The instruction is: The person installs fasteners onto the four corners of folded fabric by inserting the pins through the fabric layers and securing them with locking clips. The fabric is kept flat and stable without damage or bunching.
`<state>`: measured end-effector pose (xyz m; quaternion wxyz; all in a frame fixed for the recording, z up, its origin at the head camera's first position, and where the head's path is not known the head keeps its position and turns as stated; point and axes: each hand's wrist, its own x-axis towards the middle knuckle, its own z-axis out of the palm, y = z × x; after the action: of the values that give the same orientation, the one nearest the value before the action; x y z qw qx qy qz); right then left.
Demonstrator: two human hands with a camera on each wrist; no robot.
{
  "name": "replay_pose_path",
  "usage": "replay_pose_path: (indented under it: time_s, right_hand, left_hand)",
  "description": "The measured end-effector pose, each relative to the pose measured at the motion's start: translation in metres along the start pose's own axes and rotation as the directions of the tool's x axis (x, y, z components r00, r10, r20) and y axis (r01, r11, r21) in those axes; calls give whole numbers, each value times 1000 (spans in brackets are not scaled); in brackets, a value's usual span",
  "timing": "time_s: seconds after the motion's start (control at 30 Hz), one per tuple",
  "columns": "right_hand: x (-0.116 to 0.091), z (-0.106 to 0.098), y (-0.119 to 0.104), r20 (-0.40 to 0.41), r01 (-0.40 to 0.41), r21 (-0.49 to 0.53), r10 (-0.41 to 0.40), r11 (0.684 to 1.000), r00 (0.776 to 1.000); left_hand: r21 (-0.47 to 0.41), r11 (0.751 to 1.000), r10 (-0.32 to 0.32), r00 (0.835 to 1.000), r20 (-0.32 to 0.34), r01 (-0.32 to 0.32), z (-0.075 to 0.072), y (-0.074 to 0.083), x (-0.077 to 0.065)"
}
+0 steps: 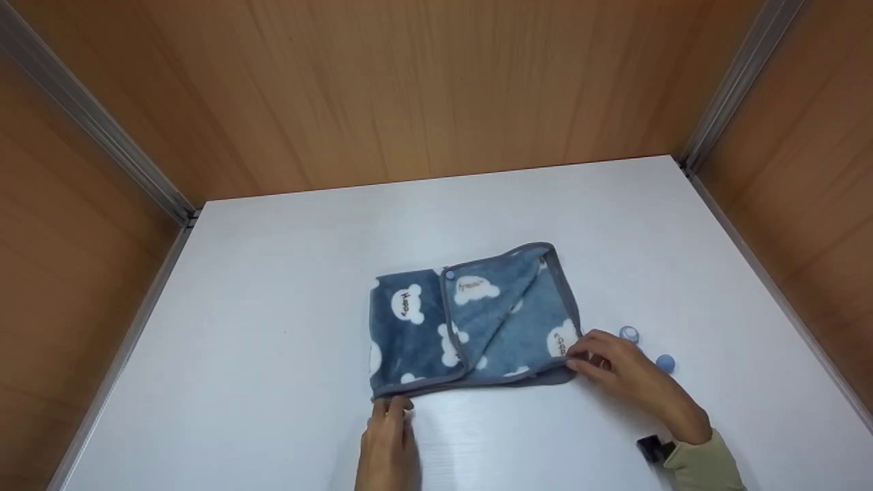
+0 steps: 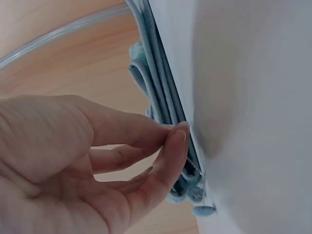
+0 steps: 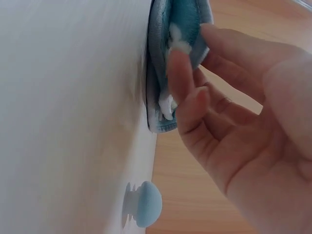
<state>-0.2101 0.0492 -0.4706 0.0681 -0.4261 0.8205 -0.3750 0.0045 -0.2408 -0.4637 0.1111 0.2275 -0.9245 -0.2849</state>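
Observation:
A folded blue fleece blanket point(image 1: 412, 348) with white bear heads and a grey-blue border lies on the white table. Its right part has a diagonal fold across it, and a small blue round knob point(image 1: 450, 275) sits by its upper inner edge. At the near left corner, my left hand point(image 1: 385, 443) pinches the blanket's edge between thumb and fingers. Stacked layers point(image 2: 163, 92) show beyond those fingertips in the left wrist view. My right hand point(image 1: 631, 375) pinches the near right corner of the upper layer, which lifts slightly from the layers point(image 3: 158, 114) underneath.
Two mushroom-shaped knobs, one blue and white point(image 1: 629, 334) and one plain blue point(image 1: 665, 363), stand on the table right beside my right hand. Wooden panels point(image 1: 436, 88) with metal corner rails enclose the white table point(image 1: 273, 286) at the back and sides.

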Motion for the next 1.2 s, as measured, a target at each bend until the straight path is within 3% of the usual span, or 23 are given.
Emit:
replay_pose_path:
  time_s: [0.2, 0.47, 0.6, 0.77, 1.2]
  right_hand:
    - [-1, -1, -2, -54, 19, 19, -18, 1000, 998]
    - [1, 1, -1, -147, 182, 14, -178, 983, 973]
    - [3, 1, 0, -150, 222, 17, -217, 975, 965]
    - [4, 1, 0, -138, 242, 31, -235, 970, 962]
    - [6, 0, -6, -181, 217, 92, -198, 972, 963]
  left_hand:
    - [-37, 988, 152, 988, -17, -152, 3, 12, 4]
    - [-146, 929, 335, 940, -56, -340, 11, 27, 9]
    - [-181, 906, 375, 924, -76, -382, 17, 36, 11]
    - [-176, 897, 402, 914, -56, -405, 26, 52, 15]
    - [-151, 820, 554, 832, -34, -553, 48, 95, 22]
